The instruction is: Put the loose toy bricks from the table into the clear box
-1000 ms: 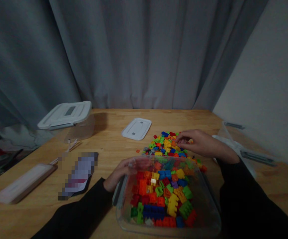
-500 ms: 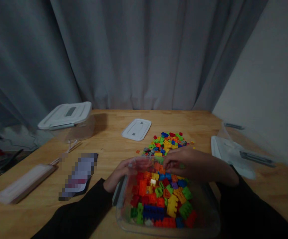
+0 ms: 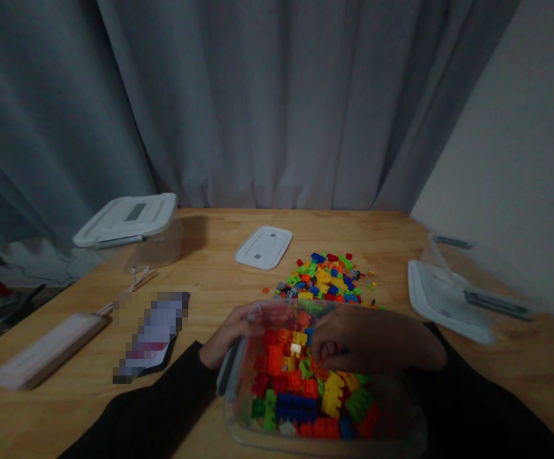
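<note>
A clear plastic box (image 3: 391,414) full of coloured plastic building bricks (image 3: 296,395) sits at the near edge of the wooden table. My left hand (image 3: 233,335) grips the box's left rim. My right hand (image 3: 372,341) hangs low over the box with its fingers curled, hiding the bricks at the back. A speck of blue shows between the fingers, probably a small brick. Behind the box lies a loose heap of small multicoloured bricks (image 3: 322,280), which neither hand touches.
A flat white lid (image 3: 263,247) lies behind the heap. A lidded clear box (image 3: 126,222) stands back left. A white lid (image 3: 442,299) lies at right. A pale long case (image 3: 47,343) and a pixelated flat item (image 3: 151,335) lie at left. Curtains and a wall close the far side.
My right hand has moved from the heap toward me and now sits lower over the box. My left hand stays on the rim. The heap looks slightly smaller.
</note>
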